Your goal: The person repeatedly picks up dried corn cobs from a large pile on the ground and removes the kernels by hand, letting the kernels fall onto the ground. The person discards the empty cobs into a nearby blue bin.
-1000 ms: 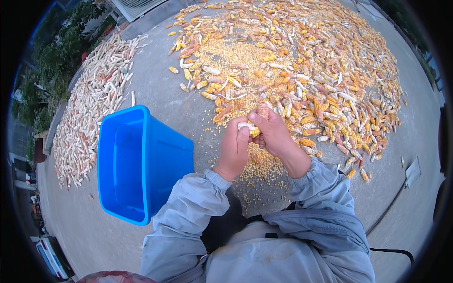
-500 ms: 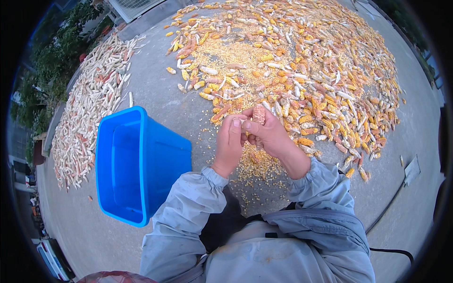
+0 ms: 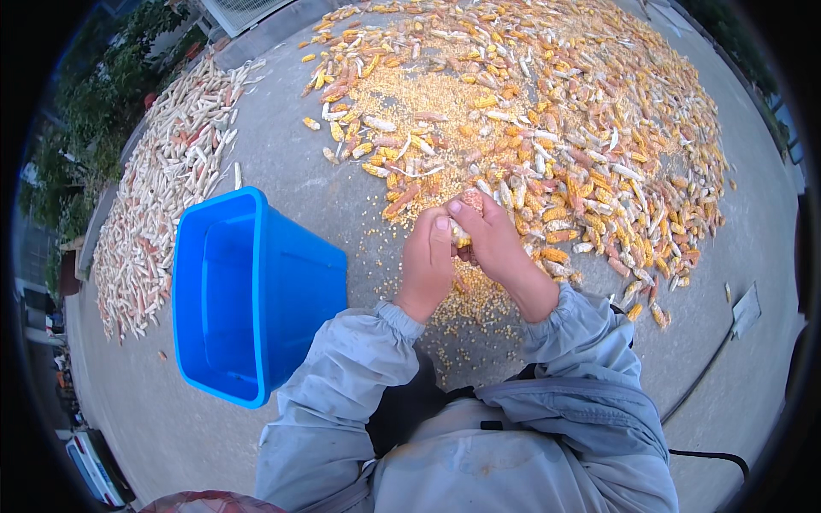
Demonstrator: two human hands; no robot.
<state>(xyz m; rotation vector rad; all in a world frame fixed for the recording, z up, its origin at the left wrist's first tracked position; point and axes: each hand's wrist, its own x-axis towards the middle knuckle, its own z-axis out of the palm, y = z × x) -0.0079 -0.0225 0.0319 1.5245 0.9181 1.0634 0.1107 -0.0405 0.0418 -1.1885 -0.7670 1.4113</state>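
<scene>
Both my hands meet in front of me, above loose corn kernels (image 3: 475, 301) on the ground. Between them is a corn cob (image 3: 460, 233) with pale yellow kernels showing. A reddish, bare-looking part (image 3: 471, 199) sticks out past my right fingers; whether it belongs to the same cob or a second one I cannot tell. My left hand (image 3: 428, 261) is closed at the cob's left side, thumb pressed along it. My right hand (image 3: 500, 248) wraps the other side, its thumb lying over the top. Most fingertips are hidden underneath.
A blue plastic tub (image 3: 299, 265) lies on its side at my left, its mouth facing left. Ahead and to the right spreads a large heap of corn cobs (image 3: 590, 162) with kernels. Pale stripped cobs (image 3: 175, 171) are piled far left. A flat-ended tool (image 3: 747, 309) lies at right.
My left hand has shifted slightly right, closer to the right one. The right thumb has moved up over the cob, and yellow kernels now show between the hands.
</scene>
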